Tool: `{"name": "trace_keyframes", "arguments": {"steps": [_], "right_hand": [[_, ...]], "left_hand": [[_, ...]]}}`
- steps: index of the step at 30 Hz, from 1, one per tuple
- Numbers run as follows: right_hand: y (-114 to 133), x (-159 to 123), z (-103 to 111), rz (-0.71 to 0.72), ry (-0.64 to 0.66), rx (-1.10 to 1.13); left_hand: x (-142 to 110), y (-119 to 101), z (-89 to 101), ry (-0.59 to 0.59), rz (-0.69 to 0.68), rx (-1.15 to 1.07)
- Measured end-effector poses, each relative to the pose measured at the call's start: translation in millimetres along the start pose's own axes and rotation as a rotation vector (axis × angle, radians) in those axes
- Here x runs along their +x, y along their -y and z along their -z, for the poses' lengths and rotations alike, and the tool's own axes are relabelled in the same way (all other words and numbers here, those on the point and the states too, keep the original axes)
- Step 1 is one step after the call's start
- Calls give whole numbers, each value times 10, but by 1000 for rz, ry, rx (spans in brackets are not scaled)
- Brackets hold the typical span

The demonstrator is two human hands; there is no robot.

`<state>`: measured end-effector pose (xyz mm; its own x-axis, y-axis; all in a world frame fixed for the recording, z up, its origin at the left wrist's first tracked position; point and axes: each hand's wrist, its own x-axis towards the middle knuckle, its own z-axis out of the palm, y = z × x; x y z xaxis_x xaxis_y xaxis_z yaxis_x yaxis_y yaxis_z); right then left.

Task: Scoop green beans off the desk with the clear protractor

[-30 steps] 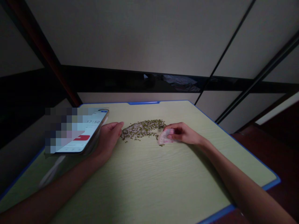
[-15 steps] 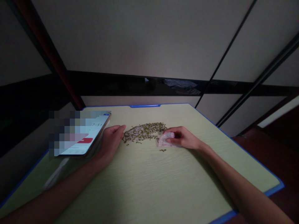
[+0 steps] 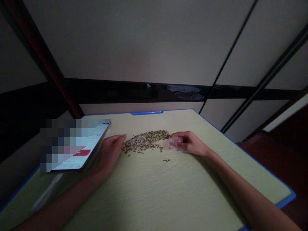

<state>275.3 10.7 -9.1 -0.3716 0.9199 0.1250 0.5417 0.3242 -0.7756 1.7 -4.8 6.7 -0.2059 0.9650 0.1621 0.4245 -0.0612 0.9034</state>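
Note:
A low, long pile of small greenish-brown beans (image 3: 147,140), like mung beans, lies on the pale table (image 3: 154,189), with paler stuff showing among them. At its right end my right hand (image 3: 191,143) pinches a clear plastic protractor (image 3: 169,144) with pinkish markings, its curved edge toward the beans. My left hand (image 3: 112,148) rests at the pile's left end, fingers curled in with the thumb on top; whatever they hold, if anything, is hidden. Several loose beans (image 3: 166,160) sit apart, in front of the protractor.
A large phone (image 3: 83,157) with a lit screen leans beside my left forearm, partly blurred out. Near it runs a pale strip (image 3: 45,194). Blue edging with a blue handle (image 3: 147,113) borders the table. Behind stand cabinet panels (image 3: 134,41) with a dark band.
The whole view has shifted slightly. The protractor looks tilted flatter and a little closer to the beans; my left hand stays closed at the pile's left end.

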Motion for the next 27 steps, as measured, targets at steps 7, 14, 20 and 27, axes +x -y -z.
{"name": "trace_keyframes", "arguments": {"steps": [7,14,20,27], "right_hand": [[15,11,-11,-20,-74,-59],[23,16,-54,-22,-94,-57],[42,17,-85,4,-87,-46],[91,3,-126,54,29,22]], "left_hand": [[3,2,3,-6,-1,23],[3,3,0,-5,-3,11],[15,27,0,1,-6,8],[32,45,3,5,-4,17]]}}
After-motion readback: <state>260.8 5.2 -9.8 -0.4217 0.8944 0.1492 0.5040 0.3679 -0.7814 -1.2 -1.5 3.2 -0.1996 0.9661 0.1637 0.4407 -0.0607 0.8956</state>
